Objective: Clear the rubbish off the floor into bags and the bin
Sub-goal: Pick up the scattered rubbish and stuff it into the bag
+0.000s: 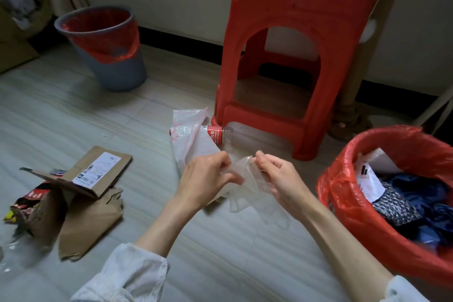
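Clear plastic bag (247, 179) held in front of the red stool (294, 56) | left hand (206, 176) and right hand (277, 176) each pinch its top edge with curled fingers | plastic bottle (228, 136) lies at the stool's foot | grey bin (107, 44) left of the stool | torn cardboard (90, 193) left and nearer than the stool

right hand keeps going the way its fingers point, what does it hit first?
Likely the left hand. The right hand pinches the clear bag with fingertips aimed left at it, and only that film lies between them. Depth is hard to judge.
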Available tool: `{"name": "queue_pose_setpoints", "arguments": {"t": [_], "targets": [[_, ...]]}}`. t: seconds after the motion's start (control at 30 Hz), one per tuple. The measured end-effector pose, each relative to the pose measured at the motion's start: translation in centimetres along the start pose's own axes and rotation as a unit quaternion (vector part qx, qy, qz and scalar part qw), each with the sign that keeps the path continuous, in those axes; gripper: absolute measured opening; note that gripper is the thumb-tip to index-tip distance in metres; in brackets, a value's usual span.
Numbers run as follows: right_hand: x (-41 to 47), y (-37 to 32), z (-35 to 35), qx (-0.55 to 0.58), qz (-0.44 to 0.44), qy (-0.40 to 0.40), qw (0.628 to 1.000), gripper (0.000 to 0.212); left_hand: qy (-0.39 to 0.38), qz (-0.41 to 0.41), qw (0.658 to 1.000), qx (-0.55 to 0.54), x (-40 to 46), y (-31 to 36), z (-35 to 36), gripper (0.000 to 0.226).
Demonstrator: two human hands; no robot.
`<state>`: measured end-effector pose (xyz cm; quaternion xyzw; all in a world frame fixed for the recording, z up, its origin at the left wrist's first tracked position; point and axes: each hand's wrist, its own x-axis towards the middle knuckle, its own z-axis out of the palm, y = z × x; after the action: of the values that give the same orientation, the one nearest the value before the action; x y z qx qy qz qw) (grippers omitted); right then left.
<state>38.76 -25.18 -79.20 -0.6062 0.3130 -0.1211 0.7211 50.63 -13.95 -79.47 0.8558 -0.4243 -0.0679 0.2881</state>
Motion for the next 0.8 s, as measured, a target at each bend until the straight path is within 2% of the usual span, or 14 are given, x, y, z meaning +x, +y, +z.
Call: {"name": "queue_pose_setpoints", "arguments": {"t": [0.1, 0.2, 0.3, 0.37, 0.5, 0.6, 0.63, 0.73, 0.8], "targets": [[-0.2, 0.2, -0.2, 0.016, 0.052, -0.058, 0.997, 0.021, 0.028, -0.018, 0.999, 0.021, -0.6, 0.1, 0.1, 0.03], [-0.3, 0.4, -0.4, 0.06, 0.097, -0.112, 0.987, 0.025, 0.02, -0.053, 0.998, -0.019, -0.5, -0.2, 0.3, 0.029], [-0.2, 0.7, -0.8, 0.081, 0.122, -0.133, 0.98, 0.025, -0.028, -0.082, 0.994, -0.073, -0.2, -0.4, 0.4, 0.028], [-0.1, 0.7, -0.9, 0.081, 0.136, -0.143, 0.977, 0.035, -0.063, -0.098, 0.986, -0.117, 0.0, -0.6, 0.4, 0.024], [0.4, 1.2, -0.8, 0.034, 0.147, -0.132, 0.98, 0.032, -0.107, -0.142, 0.962, -0.206, 0.0, -1.1, 0.6, 0.018], [0.5, 1.9, -0.5, -0.03, 0.135, -0.128, 0.982, 0.055, -0.161, -0.182, 0.921, -0.306, -0.2, -1.4, 0.3, 0.014], [0.3, 2.0, -0.4, -0.062, 0.114, -0.128, 0.983, 0.053, -0.184, -0.195, 0.898, -0.348, -0.3, -1.6, 0.1, 0.013], [0.1, 2.1, 0.2, -0.186, 0.047, -0.084, 0.978, 0.024, -0.232, -0.24, 0.806, -0.489, -0.6, -2.2, -0.4, 0.024], [0.4, 2.4, 0.7, -0.296, 0.014, -0.031, 0.955, 0.028, -0.236, -0.263, 0.761, -0.545, -0.8, -2.4, -0.2, 0.031]]}}
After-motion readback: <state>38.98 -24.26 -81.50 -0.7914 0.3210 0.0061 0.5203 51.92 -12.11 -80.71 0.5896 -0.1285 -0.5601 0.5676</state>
